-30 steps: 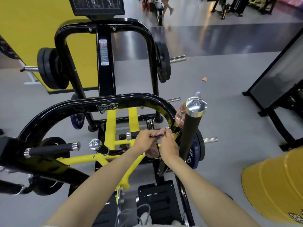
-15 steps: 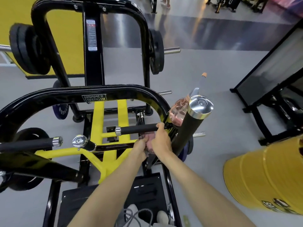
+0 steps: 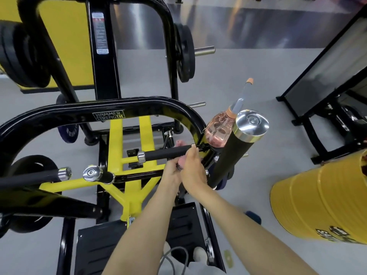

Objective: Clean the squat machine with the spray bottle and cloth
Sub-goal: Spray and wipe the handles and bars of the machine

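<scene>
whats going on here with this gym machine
A person is wiping down a black and yellow squat machine. Their left hand and right hand are close together just below the end of a horizontal black grip, both holding a bunched pink cloth. The spray bottle, with pink liquid inside, is in neither hand; it sits propped against the frame behind a thick upright handle.

We see bright, even indoor light; glare streaks the glossy floor (image 3: 258, 26) at top; edges bow, slightly soft.
</scene>
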Demonstrator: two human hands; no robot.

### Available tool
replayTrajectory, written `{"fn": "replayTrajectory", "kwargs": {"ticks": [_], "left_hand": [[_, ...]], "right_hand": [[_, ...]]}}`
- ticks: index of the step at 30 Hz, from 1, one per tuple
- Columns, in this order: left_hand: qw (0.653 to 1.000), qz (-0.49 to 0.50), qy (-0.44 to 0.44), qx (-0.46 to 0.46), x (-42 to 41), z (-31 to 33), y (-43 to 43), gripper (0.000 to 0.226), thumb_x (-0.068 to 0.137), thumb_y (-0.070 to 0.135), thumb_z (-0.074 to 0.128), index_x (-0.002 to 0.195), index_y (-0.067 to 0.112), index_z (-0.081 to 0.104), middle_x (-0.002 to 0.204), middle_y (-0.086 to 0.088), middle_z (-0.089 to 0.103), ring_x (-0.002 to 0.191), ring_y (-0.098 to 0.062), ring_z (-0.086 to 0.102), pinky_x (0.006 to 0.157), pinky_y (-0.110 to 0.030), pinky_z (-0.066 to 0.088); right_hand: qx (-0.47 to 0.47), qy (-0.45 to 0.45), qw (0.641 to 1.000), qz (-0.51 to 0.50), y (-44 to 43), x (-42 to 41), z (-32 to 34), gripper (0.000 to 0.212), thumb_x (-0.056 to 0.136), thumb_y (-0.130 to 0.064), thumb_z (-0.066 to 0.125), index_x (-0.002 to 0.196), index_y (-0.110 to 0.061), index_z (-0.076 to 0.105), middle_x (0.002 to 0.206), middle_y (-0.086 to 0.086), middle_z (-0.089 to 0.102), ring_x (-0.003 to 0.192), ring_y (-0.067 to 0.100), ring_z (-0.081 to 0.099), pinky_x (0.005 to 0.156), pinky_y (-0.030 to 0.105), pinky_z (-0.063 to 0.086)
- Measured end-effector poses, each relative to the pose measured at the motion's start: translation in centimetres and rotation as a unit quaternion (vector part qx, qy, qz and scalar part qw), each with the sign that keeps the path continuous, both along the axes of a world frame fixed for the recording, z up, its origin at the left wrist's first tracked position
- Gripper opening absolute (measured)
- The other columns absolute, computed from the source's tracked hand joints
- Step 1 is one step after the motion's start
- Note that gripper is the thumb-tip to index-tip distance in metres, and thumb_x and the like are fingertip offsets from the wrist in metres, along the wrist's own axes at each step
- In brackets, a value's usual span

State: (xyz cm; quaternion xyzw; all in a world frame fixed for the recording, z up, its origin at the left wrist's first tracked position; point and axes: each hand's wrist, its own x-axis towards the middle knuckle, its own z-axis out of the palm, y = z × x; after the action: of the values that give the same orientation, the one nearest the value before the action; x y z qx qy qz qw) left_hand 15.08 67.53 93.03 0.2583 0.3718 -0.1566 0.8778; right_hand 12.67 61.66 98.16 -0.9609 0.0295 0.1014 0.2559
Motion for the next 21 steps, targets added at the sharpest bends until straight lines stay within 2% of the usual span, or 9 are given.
{"fn": "replayTrajectory", "kwargs": {"ticks": [2,4,9,11,13,14,17,19,21], "left_hand": [[1.000,0.026,0.002,0.004,-0.1,0.4,0.7,0.023,0.096,-0.001,0.039,0.106,-0.003,0.060,0.079,-0.013,0.069,0.077,-0.022,0.066,0.069,-0.032,0.056],[0.998,0.069,-0.001,0.000,-0.2,0.3,1.6,0.030,0.096,-0.003,0.036,0.120,-0.001,0.053,0.093,-0.017,0.065,0.088,-0.028,0.062,0.077,-0.039,0.053],[0.969,0.230,-0.027,-0.087,-1.2,0.1,5.6,0.038,0.096,-0.005,0.028,0.104,0.008,0.062,0.085,-0.010,0.073,0.083,-0.026,0.070,0.107,-0.049,0.037],[0.967,0.243,-0.007,-0.077,-1.7,-0.3,6.7,0.040,0.096,-0.004,0.028,0.116,0.006,0.061,0.109,-0.015,0.068,0.080,-0.028,0.071,0.095,-0.051,0.048],[0.972,0.233,0.014,-0.042,-2.4,0.4,7.2,0.042,0.097,-0.003,0.027,0.134,0.004,0.048,0.132,-0.022,0.053,0.088,-0.037,0.065,0.061,-0.052,0.057],[0.970,0.239,0.014,-0.039,-2.5,0.5,7.5,0.043,0.098,-0.003,0.026,0.136,0.005,0.044,0.135,-0.023,0.049,0.092,-0.040,0.061,0.058,-0.052,0.057],[0.963,0.269,0.013,-0.021,-3.1,1.1,7.6,0.045,0.102,-0.001,0.023,0.139,0.011,0.043,0.135,-0.019,0.048,0.114,-0.041,0.052,0.096,-0.055,0.044],[0.958,0.285,0.029,0.007,-3.6,2.1,7.1,0.046,0.102,-0.002,0.022,0.139,0.014,0.045,0.126,-0.017,0.050,0.122,-0.038,0.048,0.102,-0.052,0.036],[0.965,0.260,0.044,0.008,-2.9,2.4,6.4,0.039,0.101,-0.003,0.023,0.129,0.000,0.050,0.131,-0.022,0.050,0.125,-0.040,0.047,0.100,-0.050,0.038]], "right_hand": [[-0.008,-0.018,1.000,-0.014,-0.1,-0.2,-0.1,0.038,0.094,-0.009,0.048,0.128,-0.011,0.031,0.143,0.013,0.038,0.135,0.026,0.037,0.102,0.044,0.045],[-0.032,-0.035,0.999,-0.005,-0.3,-0.5,0.0,0.044,0.090,0.002,0.049,0.129,-0.010,0.032,0.147,0.012,0.033,0.143,0.028,0.023,0.115,0.045,0.029],[-0.038,-0.042,0.998,0.019,-0.2,-0.7,0.1,0.049,0.086,0.012,0.047,0.128,-0.008,0.035,0.157,0.017,0.010,0.147,0.028,0.003,0.121,0.042,0.010],[-0.036,-0.046,0.998,0.027,-0.2,-0.7,0.0,0.047,0.085,0.014,0.045,0.127,-0.008,0.036,0.158,0.018,0.007,0.148,0.027,0.001,0.121,0.041,0.007],[-0.034,-0.047,0.998,0.036,-0.4,-0.8,0.1,0.048,0.085,0.014,0.045,0.127,-0.007,0.036,0.158,0.018,0.007,0.148,0.027,0.001,0.121,0.041,0.006],[-0.030,-0.047,0.998,0.037,-0.6,-0.8,0.0,0.050,0.085,0.015,0.045,0.129,-0.006,0.036,0.158,0.018,0.007,0.148,0.027,0.001,0.121,0.041,0.006],[-0.012,-0.040,0.999,0.033,-0.7,-0.9,0.0,0.052,0.083,0.016,0.046,0.129,-0.006,0.037,0.157,0.016,0.014,0.147,0.028,0.006,0.121,0.042,0.008],[0.028,-0.048,0.998,0.006,-0.6,-0.9,0.1,0.050,0.080,0.015,0.049,0.123,-0.010,0.041,0.145,0.014,0.036,0.139,0.030,0.027,0.117,0.044,0.024],[0.115,-0.042,0.991,-0.057,-0.9,-0.7,0.4,0.052,0.078,0.014,0.049,0.120,-0.015,0.041,0.120,0.009,0.049,0.113,0.027,0.047,0.097,0.042,0.046]]}}
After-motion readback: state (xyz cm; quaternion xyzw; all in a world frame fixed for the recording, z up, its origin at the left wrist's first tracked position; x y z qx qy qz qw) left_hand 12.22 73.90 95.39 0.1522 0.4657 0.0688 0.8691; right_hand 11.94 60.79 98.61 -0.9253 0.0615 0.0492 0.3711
